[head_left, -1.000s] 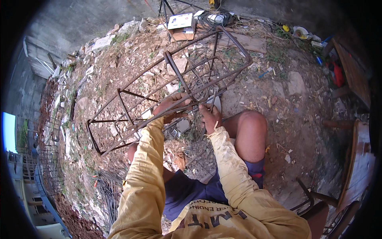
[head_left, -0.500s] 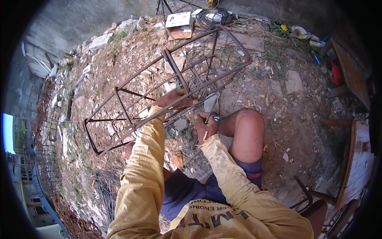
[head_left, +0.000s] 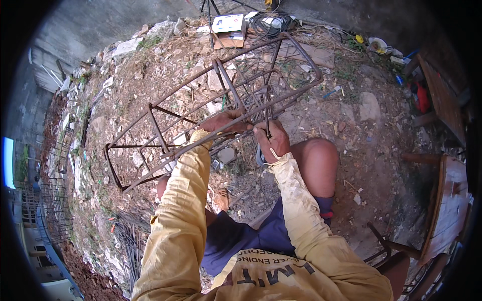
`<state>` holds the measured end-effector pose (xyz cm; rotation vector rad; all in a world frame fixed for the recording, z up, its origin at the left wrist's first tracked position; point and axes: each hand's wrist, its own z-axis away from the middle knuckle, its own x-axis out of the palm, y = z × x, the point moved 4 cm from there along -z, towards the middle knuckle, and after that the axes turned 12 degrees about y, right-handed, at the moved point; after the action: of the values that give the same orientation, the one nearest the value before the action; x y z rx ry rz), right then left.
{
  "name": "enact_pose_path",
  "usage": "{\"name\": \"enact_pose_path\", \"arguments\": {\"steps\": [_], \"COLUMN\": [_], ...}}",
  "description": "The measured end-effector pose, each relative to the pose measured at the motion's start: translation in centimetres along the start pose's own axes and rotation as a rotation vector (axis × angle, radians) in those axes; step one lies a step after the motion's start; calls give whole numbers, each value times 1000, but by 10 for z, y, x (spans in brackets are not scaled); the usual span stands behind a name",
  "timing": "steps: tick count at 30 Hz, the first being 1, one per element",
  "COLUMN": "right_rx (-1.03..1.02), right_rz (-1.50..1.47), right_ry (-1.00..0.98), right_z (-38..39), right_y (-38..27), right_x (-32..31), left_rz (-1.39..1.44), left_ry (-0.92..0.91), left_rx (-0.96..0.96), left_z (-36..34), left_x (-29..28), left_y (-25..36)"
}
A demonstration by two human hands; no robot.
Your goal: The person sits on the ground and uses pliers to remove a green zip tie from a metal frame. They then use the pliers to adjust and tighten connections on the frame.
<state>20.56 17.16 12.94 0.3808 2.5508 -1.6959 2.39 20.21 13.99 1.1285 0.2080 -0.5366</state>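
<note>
A long cage of rusty steel rebar (head_left: 191, 147), made of bars with bent rectangular stirrups, lies slantwise in front of me. My left hand (head_left: 221, 123) is closed round its near bars beside a stirrup (head_left: 228, 85); the bars partly cover the fingers. To the right of it, my right hand (head_left: 273, 138) is closed on a thin dark metal tool (head_left: 267, 108). The tool points away from me among the cage's bars; I cannot make out its exact kind. The fingertips of both hands are close together at the near bar.
Stony, littered ground surrounds my bent knee (head_left: 319, 158). A wooden table (head_left: 442, 95) and a pale-topped one (head_left: 447, 200) stand at the right. Coiled cable (head_left: 271, 24) and a cardboard box (head_left: 228, 41) lie by the far wall. Loose rods (head_left: 131, 241) lie at lower left.
My right hand has moved up and slightly right, bringing the tool in among the bars. My left hand keeps its hold; the cage has shifted very slightly.
</note>
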Motion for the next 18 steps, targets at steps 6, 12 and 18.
{"name": "enact_pose_path", "arguments": {"steps": [6, 12, 18], "right_rx": [125, 401, 659], "right_rz": [-104, -346, -509], "right_ry": [52, 90, 115], "right_z": [10, 12, 14], "right_y": [24, 40, 58], "right_x": [13, 27, 36], "left_rz": [44, 487, 506], "left_ry": [16, 10, 38], "left_rx": [-34, -43, 46], "left_z": [3, 2, -2], "left_x": [0, 5, 2], "left_y": [-1, -28, -41]}}
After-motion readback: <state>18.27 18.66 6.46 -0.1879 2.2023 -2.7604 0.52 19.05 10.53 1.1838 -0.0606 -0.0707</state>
